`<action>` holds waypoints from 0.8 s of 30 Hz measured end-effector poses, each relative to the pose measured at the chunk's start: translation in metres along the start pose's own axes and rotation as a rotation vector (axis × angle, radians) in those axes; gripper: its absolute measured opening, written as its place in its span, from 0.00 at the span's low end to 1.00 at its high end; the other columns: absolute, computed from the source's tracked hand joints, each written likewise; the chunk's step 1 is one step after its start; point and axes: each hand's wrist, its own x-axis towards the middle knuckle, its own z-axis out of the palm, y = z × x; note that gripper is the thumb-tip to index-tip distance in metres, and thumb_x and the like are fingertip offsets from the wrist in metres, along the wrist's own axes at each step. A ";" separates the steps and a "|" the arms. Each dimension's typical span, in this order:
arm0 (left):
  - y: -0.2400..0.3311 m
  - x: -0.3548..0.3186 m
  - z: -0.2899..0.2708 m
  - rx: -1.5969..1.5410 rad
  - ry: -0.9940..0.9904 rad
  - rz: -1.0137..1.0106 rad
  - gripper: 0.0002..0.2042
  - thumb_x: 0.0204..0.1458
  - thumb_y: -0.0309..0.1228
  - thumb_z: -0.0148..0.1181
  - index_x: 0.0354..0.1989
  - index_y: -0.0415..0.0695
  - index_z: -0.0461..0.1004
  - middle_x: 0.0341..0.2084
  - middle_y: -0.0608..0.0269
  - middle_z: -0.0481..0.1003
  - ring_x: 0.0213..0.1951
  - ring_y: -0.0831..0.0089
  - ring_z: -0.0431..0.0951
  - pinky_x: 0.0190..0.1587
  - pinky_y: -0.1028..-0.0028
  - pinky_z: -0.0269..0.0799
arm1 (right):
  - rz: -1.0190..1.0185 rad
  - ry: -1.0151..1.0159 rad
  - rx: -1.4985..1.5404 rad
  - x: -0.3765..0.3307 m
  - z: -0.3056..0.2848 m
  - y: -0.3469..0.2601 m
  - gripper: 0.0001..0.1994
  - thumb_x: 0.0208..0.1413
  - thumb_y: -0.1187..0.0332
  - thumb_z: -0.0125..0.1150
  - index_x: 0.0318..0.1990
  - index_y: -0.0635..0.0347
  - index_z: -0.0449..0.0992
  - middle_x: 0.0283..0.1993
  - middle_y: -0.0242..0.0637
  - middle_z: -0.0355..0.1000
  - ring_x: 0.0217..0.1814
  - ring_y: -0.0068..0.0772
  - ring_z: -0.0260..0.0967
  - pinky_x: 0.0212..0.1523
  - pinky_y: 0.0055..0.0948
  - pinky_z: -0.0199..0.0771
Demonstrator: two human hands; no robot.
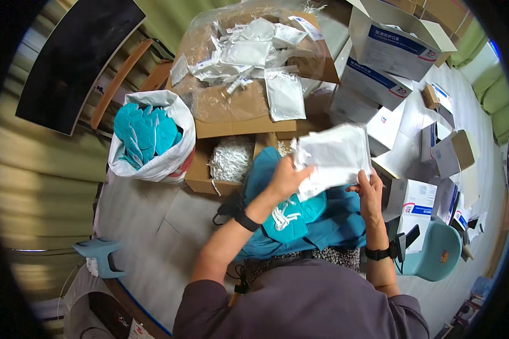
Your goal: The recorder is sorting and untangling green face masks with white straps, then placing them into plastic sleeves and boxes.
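A stack of flat white plastic packets is held up in front of me, over my lap. My left hand grips its left edge, thumb on top. At the lower right corner my right hand has its thumb and fingers closed on the packets. Below them, teal face masks with white ear loops lie on a blue cloth across my lap. The stack partly covers the masks. What the packets contain cannot be made out.
A large carton lined with clear plastic holds many more packets. Left of it stands a white sack full of teal masks, beside a small box of white cords. White-blue cartons and a teal chair stand at right.
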 end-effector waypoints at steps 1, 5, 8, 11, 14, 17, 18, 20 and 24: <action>0.005 0.013 -0.008 -0.142 0.079 0.034 0.13 0.49 0.24 0.65 0.43 0.34 0.76 0.37 0.61 0.80 0.37 0.74 0.79 0.42 0.71 0.75 | 0.034 -0.086 0.024 0.005 -0.008 0.005 0.20 0.66 0.62 0.53 0.59 0.68 0.65 0.44 0.41 0.75 0.39 0.27 0.76 0.34 0.23 0.77; 0.052 0.090 -0.064 -0.236 0.302 0.058 0.14 0.50 0.21 0.64 0.46 0.32 0.75 0.40 0.57 0.79 0.40 0.70 0.80 0.43 0.71 0.77 | 0.091 0.021 -0.047 0.005 -0.016 0.011 0.20 0.67 0.61 0.53 0.58 0.66 0.67 0.46 0.44 0.77 0.39 0.27 0.75 0.36 0.21 0.74; 0.025 0.158 -0.103 -0.167 0.376 0.034 0.14 0.48 0.22 0.65 0.44 0.31 0.76 0.38 0.55 0.80 0.36 0.68 0.81 0.39 0.70 0.77 | 0.141 0.031 -0.096 0.003 -0.024 0.032 0.17 0.66 0.63 0.53 0.55 0.66 0.70 0.42 0.43 0.78 0.35 0.24 0.74 0.34 0.21 0.73; -0.027 0.212 -0.126 0.027 0.461 0.016 0.14 0.45 0.25 0.68 0.40 0.31 0.78 0.35 0.55 0.81 0.33 0.68 0.81 0.36 0.69 0.76 | 0.199 0.011 -0.075 0.000 -0.021 0.046 0.15 0.66 0.65 0.54 0.53 0.66 0.71 0.40 0.43 0.78 0.32 0.25 0.74 0.33 0.22 0.73; -0.065 0.243 -0.141 0.500 0.601 0.145 0.20 0.41 0.31 0.70 0.40 0.30 0.77 0.33 0.42 0.80 0.30 0.59 0.81 0.36 0.64 0.75 | 0.207 -0.014 -0.107 0.002 -0.017 0.050 0.14 0.65 0.66 0.54 0.52 0.67 0.71 0.39 0.43 0.78 0.32 0.25 0.74 0.33 0.21 0.72; -0.048 0.249 -0.124 0.430 0.511 0.096 0.22 0.38 0.34 0.72 0.38 0.30 0.76 0.32 0.39 0.79 0.34 0.54 0.81 0.40 0.63 0.74 | 0.235 0.021 -0.133 0.000 -0.021 0.055 0.13 0.66 0.66 0.54 0.51 0.66 0.72 0.38 0.42 0.79 0.31 0.24 0.74 0.32 0.20 0.71; -0.038 0.249 -0.119 0.391 0.465 0.074 0.22 0.38 0.34 0.71 0.38 0.30 0.76 0.33 0.39 0.79 0.35 0.54 0.81 0.41 0.64 0.74 | 0.250 0.032 -0.138 0.000 -0.021 0.059 0.13 0.66 0.66 0.54 0.51 0.66 0.72 0.38 0.41 0.79 0.31 0.24 0.74 0.32 0.20 0.71; 0.003 0.245 -0.109 0.404 0.465 0.201 0.20 0.40 0.30 0.70 0.40 0.30 0.75 0.35 0.45 0.80 0.37 0.62 0.80 0.43 0.66 0.73 | 0.252 0.068 -0.131 0.001 -0.019 0.058 0.12 0.66 0.67 0.54 0.50 0.65 0.73 0.36 0.39 0.79 0.29 0.22 0.73 0.31 0.19 0.71; 0.084 0.259 -0.150 0.388 0.711 0.740 0.18 0.43 0.25 0.65 0.44 0.37 0.72 0.36 0.53 0.77 0.38 0.62 0.78 0.43 0.67 0.72 | 0.252 0.084 -0.136 0.006 -0.015 0.061 0.10 0.66 0.68 0.53 0.48 0.65 0.73 0.34 0.37 0.78 0.25 0.19 0.71 0.28 0.17 0.69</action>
